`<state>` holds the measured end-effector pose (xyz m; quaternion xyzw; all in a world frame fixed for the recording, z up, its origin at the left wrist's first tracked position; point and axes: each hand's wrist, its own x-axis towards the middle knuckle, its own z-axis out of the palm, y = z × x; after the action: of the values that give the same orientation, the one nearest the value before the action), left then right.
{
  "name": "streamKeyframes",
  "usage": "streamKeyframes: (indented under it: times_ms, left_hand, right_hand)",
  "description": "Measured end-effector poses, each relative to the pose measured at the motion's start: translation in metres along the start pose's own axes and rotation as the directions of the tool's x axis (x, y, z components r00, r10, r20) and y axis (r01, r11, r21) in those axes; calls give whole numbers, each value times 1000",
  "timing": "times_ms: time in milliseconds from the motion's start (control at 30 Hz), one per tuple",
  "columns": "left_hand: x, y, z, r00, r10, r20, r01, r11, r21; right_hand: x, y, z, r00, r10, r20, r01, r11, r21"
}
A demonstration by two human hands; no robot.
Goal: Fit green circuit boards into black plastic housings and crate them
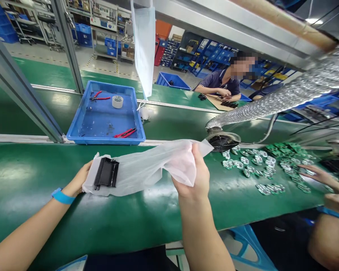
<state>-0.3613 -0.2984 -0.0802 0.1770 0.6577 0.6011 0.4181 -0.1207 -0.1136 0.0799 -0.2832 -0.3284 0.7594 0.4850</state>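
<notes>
A thin white translucent wrapping sheet (141, 169) stretches between my hands above the green bench; I cannot tell if it is a flat sheet or a bag. On its left end lies a black ribbed part (106, 173) with comb-like teeth along one edge. My left hand (84, 176), wearing a blue wristband (63, 196), grips that end, its fingers mostly hidden behind the sheet. At the other end my right hand (196, 173) is closed on the sheet, which drapes over its fingers.
Beyond the sheet stands a blue tray (98, 120) with red-handled pliers (100, 96), a tape roll (117, 101) and a red tool (125, 133). A duct nozzle (223, 141) and many circuit boards (260, 162) are at right, near a co-worker's hand (318, 175). A mask (144, 49) hangs overhead.
</notes>
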Motion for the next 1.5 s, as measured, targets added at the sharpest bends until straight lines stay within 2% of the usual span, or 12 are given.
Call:
streamKeyframes:
  times_ms: [200, 367, 467, 567, 633, 933, 1067, 1200, 1267, 1333, 1433, 1500]
  left_hand:
    - [10, 5, -41, 947, 310, -89, -192, 764, 616]
    - [8, 4, -36, 889, 456, -48, -229, 531, 816]
    - [5, 6, -18, 845, 481, 232, -426, 344, 837]
    - [8, 6, -1, 691, 389, 609, -699, 148, 699]
    - [11, 3, 2, 648, 378, 661, -743, 126, 657]
    - [4, -11, -10, 709, 534, 460, -614, 148, 775]
    - [6, -14, -17, 693, 486, 532, -644, 87, 760]
    - [9, -12, -31, 661, 499, 560, -658, 26, 753]
    - [5, -8, -18, 551, 622, 556, -679, -53, 732]
    - [-4, -5, 21, 348, 731, 587, -766, -140, 628]
    - [-33, -13, 114, 41, 647, 762, -960, -187, 210]
    - [-56, -29, 176, -127, 501, 856, -989, -129, -72]
  right_hand:
    - [3, 9, -23, 983, -51, -176, 30, 992, -123]
    - [5, 10, -35, 959, -121, -256, 77, 981, -178]
    - [6, 8, -41, 967, -105, -232, 66, 984, -168]
    - [6, 7, -49, 966, -109, -235, 72, 984, -163]
    - [7, 6, -55, 956, -132, -262, 93, 983, -156]
    - [12, -27, -123, 895, -197, -399, 193, 980, -52]
    - [-25, -34, -179, 789, -332, -517, 244, 941, -232]
    - [-85, -14, -218, 745, -289, -602, 62, 928, -368]
    - [-115, 1, -222, 745, -210, -633, -38, 934, -354]
    - [-142, 18, -216, 768, -123, -628, -118, 938, -327]
    - [-179, 39, -198, 807, -118, -579, -126, 923, -364]
    - [-199, 44, -186, 835, -186, -518, -69, 899, -433]
